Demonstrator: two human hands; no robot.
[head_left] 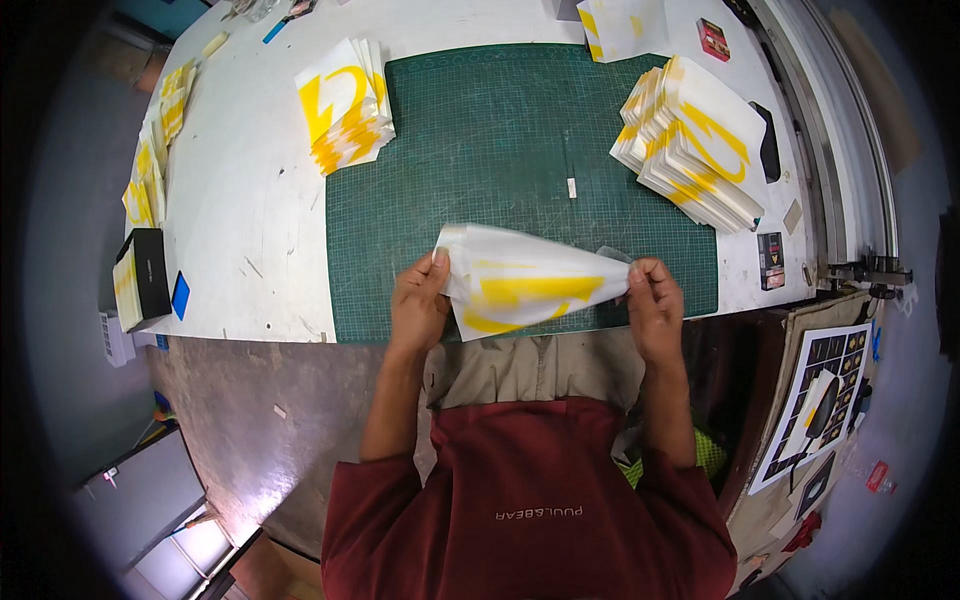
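Observation:
A thin white sheet with yellow print [530,285] is stretched between my two hands over the front part of the green cutting mat [480,160]. My left hand [420,300] pinches its broad left end near the upper corner. At the other side my right hand [655,300] grips the narrow, gathered right end between thumb and fingers. The sheet is slightly blurred, and I cannot tell whether it is one layer or a bag.
Stacks of similar white and yellow pieces stand on the mat's left [345,110] and right [690,145] sides. More such pieces [155,150] lie at the table's far left. A black box [150,275] sits at the left front edge. Metal rails [830,150] run along the right.

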